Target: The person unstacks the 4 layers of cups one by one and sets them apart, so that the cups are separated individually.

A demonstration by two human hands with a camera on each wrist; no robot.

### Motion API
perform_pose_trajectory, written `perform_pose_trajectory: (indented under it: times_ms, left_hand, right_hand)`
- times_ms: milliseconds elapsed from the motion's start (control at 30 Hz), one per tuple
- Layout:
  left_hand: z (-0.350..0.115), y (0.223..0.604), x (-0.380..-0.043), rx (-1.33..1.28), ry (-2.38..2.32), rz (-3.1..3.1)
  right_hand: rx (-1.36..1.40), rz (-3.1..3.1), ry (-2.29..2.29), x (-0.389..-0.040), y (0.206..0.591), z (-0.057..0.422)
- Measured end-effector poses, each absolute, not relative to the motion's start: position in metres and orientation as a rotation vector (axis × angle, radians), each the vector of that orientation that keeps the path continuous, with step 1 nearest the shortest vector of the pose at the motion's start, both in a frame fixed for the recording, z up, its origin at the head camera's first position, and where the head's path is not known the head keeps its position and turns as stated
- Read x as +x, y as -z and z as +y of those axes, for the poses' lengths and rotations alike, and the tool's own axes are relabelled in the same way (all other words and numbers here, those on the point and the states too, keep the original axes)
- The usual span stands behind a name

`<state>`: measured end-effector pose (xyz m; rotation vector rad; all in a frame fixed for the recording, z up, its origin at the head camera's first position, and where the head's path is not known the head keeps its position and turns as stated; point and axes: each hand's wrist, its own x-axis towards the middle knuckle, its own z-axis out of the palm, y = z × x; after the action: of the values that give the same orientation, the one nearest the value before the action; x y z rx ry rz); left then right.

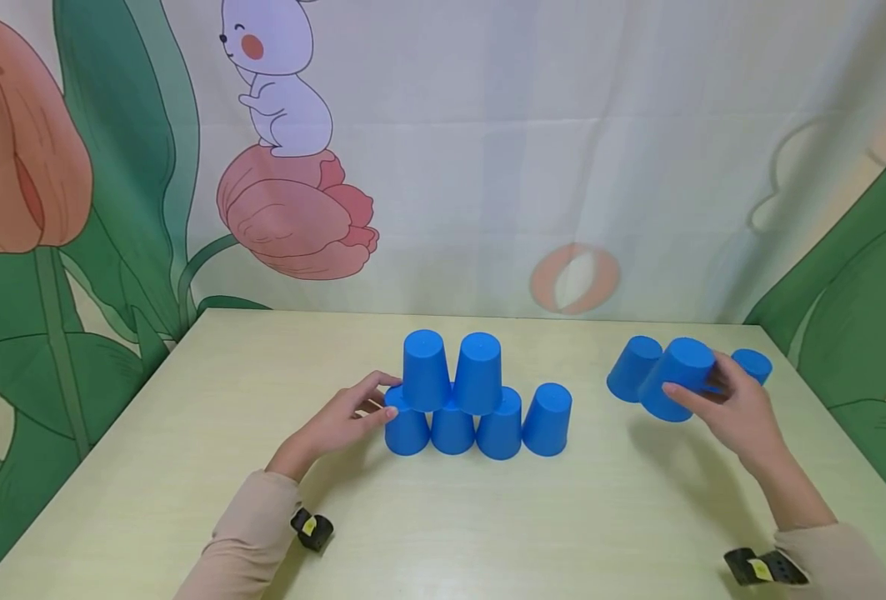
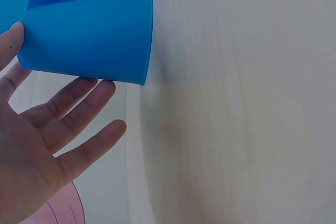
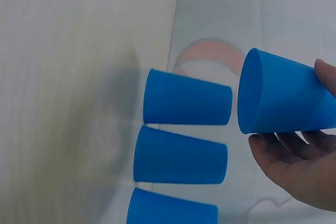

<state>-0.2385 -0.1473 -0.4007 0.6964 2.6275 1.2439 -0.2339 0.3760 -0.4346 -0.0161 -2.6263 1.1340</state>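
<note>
Blue upside-down cups stand in a row at the middle of the table, with two more on top, an upper left cup [image 1: 425,371] and an upper right cup [image 1: 478,373]. My left hand [image 1: 352,417] touches the leftmost bottom cup [image 1: 407,429], thumb and fingertips against it. The left wrist view shows those fingers [image 2: 86,111] spread and nearly straight along the cup [image 2: 89,40]. On the right, my right hand [image 1: 738,408] grips another blue cup [image 1: 675,379] by its sides, mouth down, above the table. Its shadow falls on the tabletop below.
At the back right stand three more upturned cups, a left one [image 1: 633,369], a right one [image 1: 753,364] and a middle cup [image 3: 181,156] mostly hidden in the head view. The row's rightmost cup [image 1: 548,419] carries nothing. A printed curtain [image 1: 450,208] hangs behind the table [image 1: 488,533].
</note>
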Motion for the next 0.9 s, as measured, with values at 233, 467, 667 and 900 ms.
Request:
perform_pose_trajectory:
  times_ms: [233,467,667,900]
  left_hand:
    - [-0.147,0.401,-0.238,0.692,-1.238,2.634]
    - [-0.148,0.401,-0.238,0.694,-1.244,2.628]
    - [-0.148,0.402,-0.239,0.694,-1.243,2.632]
    - [-0.148,0.402,-0.239,0.69,-1.241,2.633]
  right_hand:
    - [-0.063,-2.619,-1.154,-0.241,0.461,0.417]
    - [-0.175,-2.67,-1.153,-0.202,0.405,0.388]
    - [-0.216,-2.65,-1.034,-0.229,0.461,0.453]
    - [-0.336,-2.704,-1.053,-0.209,0.435,0.453]
